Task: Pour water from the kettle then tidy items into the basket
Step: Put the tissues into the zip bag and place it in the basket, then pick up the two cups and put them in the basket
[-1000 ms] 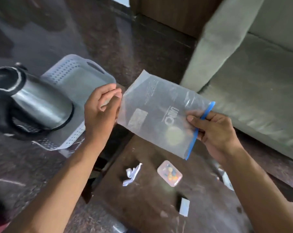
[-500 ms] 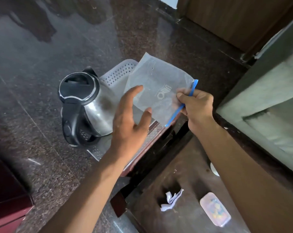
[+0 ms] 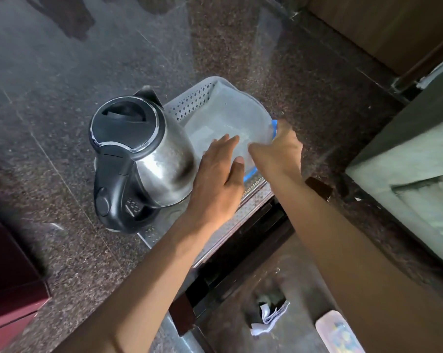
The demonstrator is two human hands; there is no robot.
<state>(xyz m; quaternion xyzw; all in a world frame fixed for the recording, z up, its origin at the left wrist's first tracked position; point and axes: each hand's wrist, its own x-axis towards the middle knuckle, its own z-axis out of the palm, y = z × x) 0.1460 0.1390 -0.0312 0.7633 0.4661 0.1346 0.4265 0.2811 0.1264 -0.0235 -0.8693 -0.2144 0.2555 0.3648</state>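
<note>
Both arms reach forward: the left hand (image 3: 219,171), fingers spread open, lies flat on the plastic bag (image 3: 228,123) in the basket (image 3: 190,103) beside the kettle (image 3: 139,154), while the right hand (image 3: 279,149) pinches the bag's blue edge.

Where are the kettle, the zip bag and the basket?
kettle (image 3: 123,123): head view, on its black lid.
zip bag (image 3: 228,115): head view, on its clear middle.
basket (image 3: 192,103): head view, on its perforated far wall.

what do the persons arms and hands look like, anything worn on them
Both arms are bare from the frame edge to the hands: no sleeves, gloves, watch or bracelets show. The left hand and right hand show no rings, and the visible nails are short and unpainted.
</note>
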